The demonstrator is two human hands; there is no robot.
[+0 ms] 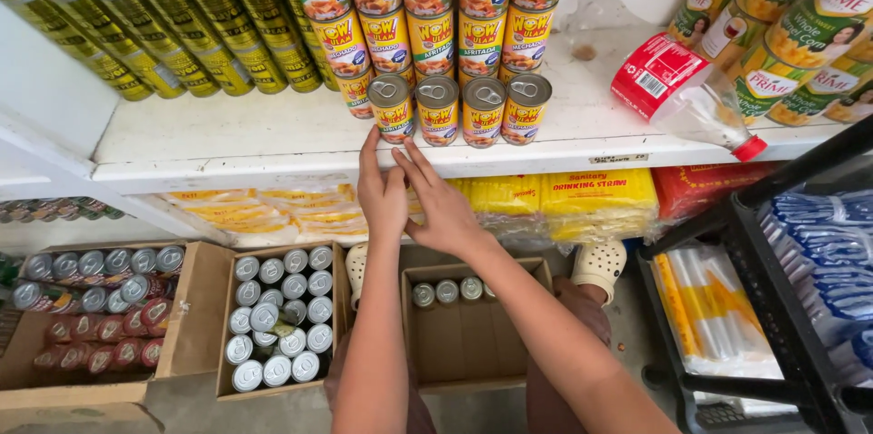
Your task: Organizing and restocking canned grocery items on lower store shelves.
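Both hands reach up to the white shelf point(273, 139). The left hand point(382, 193) and right hand point(441, 202), fingers extended and holding nothing, touch its front edge just below the yellow cans point(436, 111).

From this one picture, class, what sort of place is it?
Probably a small grocery shop: stacked yellow cans on a white shelf, cartons of cans on the floor, and both hands near the front row.

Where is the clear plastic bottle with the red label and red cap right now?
In the head view, the bottle lies on its side at the right of the white shelf, between the front row of small cans and the green-labelled cans.
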